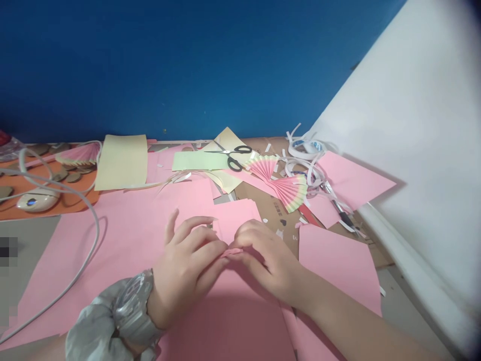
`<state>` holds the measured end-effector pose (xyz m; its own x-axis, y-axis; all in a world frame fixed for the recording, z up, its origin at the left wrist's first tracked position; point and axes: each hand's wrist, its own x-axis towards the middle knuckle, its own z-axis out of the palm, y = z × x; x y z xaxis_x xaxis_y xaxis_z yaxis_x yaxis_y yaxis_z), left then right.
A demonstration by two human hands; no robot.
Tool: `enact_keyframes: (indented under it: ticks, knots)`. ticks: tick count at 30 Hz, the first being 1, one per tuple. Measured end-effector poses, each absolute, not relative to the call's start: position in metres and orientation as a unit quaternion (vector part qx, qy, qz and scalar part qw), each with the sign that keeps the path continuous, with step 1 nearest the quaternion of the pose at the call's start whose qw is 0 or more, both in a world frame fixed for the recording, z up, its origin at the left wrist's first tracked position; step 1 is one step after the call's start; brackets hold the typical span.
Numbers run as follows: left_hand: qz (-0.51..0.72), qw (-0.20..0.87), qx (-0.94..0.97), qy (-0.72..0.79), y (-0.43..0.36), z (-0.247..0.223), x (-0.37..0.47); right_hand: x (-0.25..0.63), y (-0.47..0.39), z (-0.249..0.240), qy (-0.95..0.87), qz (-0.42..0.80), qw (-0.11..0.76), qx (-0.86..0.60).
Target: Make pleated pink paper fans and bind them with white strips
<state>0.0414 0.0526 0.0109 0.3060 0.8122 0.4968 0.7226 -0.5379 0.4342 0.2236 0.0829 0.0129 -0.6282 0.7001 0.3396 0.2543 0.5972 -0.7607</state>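
Between both hands is a small folded piece of pink paper (pixel 233 252), held low over the pink sheets. My left hand (pixel 195 253), with a watch and a grey scrunchie at the wrist, pinches its left end; the little finger sticks up. My right hand (pixel 266 255) grips the other end between thumb and curled fingers. Most of the folded piece is hidden by the fingers. Under the hands lies a large pink sheet (pixel 233 321). Just beyond them is a small stack of pink paper (pixel 248 208).
Black-handled scissors (pixel 235 153) lie open beside a pleated pink fan (pixel 278 183). White strips and tape (pixel 306 150) are tangled at the right, near a pen (pixel 341 213). A white cable (pixel 95 240) loops across the left side, by a computer mouse (pixel 37 199). A blue wall stands behind.
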Motion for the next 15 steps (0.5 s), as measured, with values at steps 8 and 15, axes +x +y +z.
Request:
enact_keyframes:
  ticks: [8,15]
  knots:
    - [0.326,0.137,0.823,0.445,0.0520,0.0174,0.0384,0.2243,0.0856,0.0183,-0.779,0.460,0.311,-0.291]
    - [0.317,0.089,0.816,0.476,0.0523,0.0114,0.0423,0.2252,0.0855,0.0134,-0.858,0.309,0.292,-0.290]
